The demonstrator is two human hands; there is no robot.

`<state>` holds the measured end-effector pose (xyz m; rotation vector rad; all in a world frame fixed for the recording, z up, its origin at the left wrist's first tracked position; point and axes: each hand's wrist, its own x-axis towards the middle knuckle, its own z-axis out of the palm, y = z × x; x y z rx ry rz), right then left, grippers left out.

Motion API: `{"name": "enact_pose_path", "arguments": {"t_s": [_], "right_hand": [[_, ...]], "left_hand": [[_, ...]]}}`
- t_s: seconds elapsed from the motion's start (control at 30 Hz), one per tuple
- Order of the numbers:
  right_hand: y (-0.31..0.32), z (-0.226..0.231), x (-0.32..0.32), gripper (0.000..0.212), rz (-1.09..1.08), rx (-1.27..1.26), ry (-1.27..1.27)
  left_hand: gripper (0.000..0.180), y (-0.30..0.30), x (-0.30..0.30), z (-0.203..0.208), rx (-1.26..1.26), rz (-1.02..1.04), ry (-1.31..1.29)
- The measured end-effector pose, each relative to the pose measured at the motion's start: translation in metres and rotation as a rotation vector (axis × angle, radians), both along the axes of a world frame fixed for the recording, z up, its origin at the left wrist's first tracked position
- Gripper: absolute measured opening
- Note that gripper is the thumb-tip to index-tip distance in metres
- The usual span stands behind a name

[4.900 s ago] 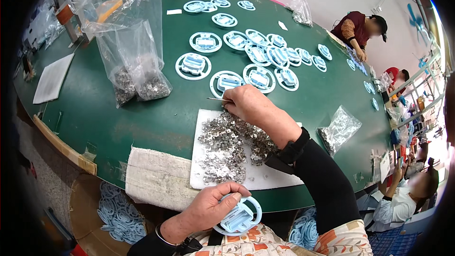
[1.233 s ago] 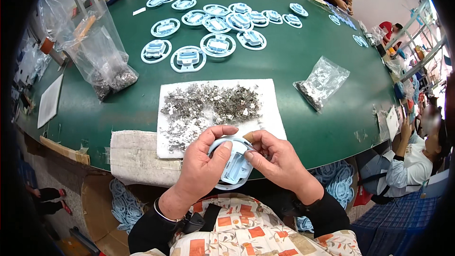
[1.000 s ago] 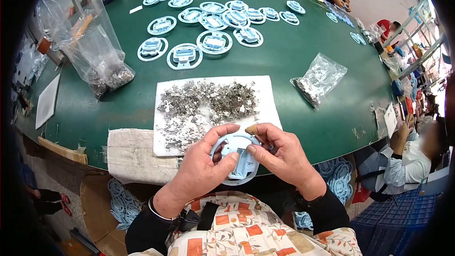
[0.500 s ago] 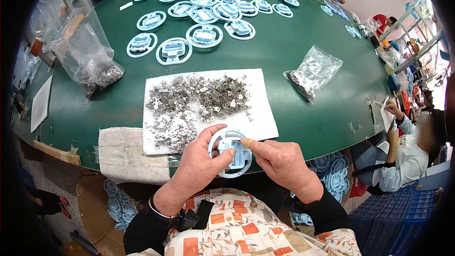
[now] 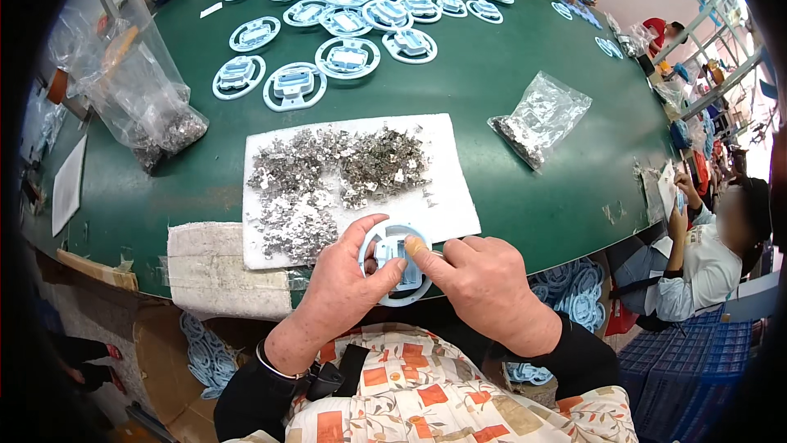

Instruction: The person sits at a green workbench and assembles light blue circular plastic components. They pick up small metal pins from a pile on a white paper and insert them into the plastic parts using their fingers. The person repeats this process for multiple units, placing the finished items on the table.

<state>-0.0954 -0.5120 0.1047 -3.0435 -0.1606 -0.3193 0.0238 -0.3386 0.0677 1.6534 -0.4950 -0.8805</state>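
Observation:
My left hand [image 5: 344,281] is closed around the left side of a light-blue plastic toy steering wheel [image 5: 392,252], its thumb lying over the recessed centre block. From the other side, my right hand [image 5: 489,286] presses a tan-covered fingertip against the upper part of that centre, its other fingers curled in. Whether a small part sits beneath that fingertip is hidden. Just beyond the wheel, a white foam sheet [image 5: 452,197] carries heaps of small metal clips [image 5: 381,164].
More light-blue wheels [image 5: 348,58] lie across the green table [image 5: 443,99]. Plastic bags of metal parts stand at left [image 5: 168,119] and right [image 5: 529,127]. A wrapped pad [image 5: 221,267] sits at the front edge. Boxes below hold wheels [image 5: 574,295]. Co-workers sit at right and far side.
My right hand has rolled inward and its tan fingertip has shifted slightly left on the wheel's centre. My left hand keeps its hold. The whole view has shifted slightly.

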Motion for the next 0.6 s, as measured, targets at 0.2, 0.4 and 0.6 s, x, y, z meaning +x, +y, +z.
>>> {"name": "enact_pose_path", "arguments": {"t_s": [0.2, 0.4, 0.6], "right_hand": [[-0.011, 0.016, 0.009, 0.037, 0.044, 0.102, 0.039], [-0.018, -0.013, 0.001, 0.032, -0.352, 0.970, 0.067], [-0.013, -0.021, -0.001, 0.034, -0.283, 1.822, 0.269]], "left_hand": [[0.055, 0.000, 0.000, -0.007, -0.094, 0.052, 0.089], [0.054, 0.003, 0.002, -0.002, -0.314, 0.058, 0.316], [0.054, 0.004, 0.002, 0.003, -0.306, -0.034, 0.284]]}}
